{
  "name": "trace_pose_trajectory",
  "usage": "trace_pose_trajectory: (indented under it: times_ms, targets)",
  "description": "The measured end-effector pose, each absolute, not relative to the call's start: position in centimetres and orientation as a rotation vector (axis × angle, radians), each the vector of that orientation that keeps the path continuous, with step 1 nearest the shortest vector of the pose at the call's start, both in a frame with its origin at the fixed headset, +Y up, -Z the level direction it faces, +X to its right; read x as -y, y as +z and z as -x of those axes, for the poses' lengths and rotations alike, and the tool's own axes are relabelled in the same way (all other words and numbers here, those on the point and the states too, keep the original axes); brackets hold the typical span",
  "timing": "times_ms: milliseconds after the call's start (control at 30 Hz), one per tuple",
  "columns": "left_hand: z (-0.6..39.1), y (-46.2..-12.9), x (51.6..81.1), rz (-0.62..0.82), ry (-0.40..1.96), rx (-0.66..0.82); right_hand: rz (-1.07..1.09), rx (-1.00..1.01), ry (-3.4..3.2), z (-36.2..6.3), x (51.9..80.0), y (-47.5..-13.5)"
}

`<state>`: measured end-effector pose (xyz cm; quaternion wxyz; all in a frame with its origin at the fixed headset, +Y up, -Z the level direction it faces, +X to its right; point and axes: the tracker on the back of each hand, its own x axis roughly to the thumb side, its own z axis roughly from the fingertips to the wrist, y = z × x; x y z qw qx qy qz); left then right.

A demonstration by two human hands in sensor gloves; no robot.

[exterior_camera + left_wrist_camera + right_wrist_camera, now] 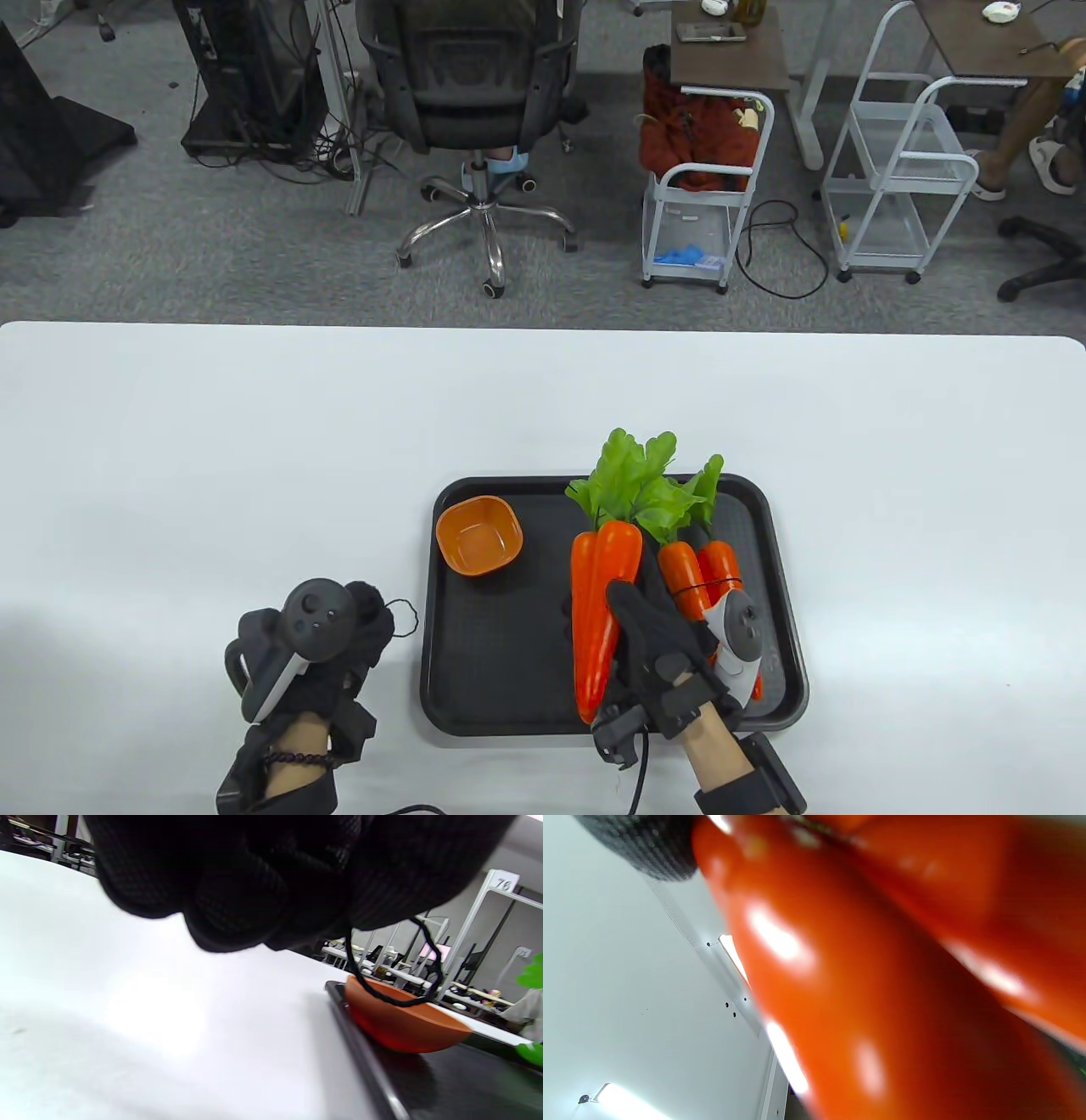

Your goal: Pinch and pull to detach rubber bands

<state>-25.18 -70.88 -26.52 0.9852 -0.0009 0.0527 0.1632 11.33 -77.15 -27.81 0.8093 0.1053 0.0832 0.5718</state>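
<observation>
Black rubber band point(394, 980) dangles as a loop from left hand point(327, 654)

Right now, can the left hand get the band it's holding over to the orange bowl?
Probably yes. The left hand holds a loose rubber band just left of the tray, and nothing stands between it and the orange bowl.

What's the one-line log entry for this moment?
left hand: holds loose rubber band over table | right hand: on carrots in tray | second band: on right pair | bowl: empty
</observation>
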Motion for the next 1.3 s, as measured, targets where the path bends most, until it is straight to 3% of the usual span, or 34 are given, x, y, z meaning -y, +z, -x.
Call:
trace_pose_trajectory:
  times_ms: [233, 567, 967, 1300]
  targets:
    - [25.6, -27.3, 72.1, 0.007, 0.352, -0.135, -0.23, -0.179, 1.222, -11.3, 77.2, -27.8]
    - [22.2, -30.2, 71.7, -0.052, 0.362, -0.104, -0.23, -0.187, 1.215, -11.4, 77.3, -27.8]
    - [17.7, -34.8, 70.7, -0.073, 0.193, -0.071, -0.219, -0.183, 1.217, -11.7, 77.2, -27.8]
    - [14.1, -37.1, 71.3, -0.025, -0.093, 0.019, -0.216, -0.174, 1.253, -11.9, 77.1, -27.9]
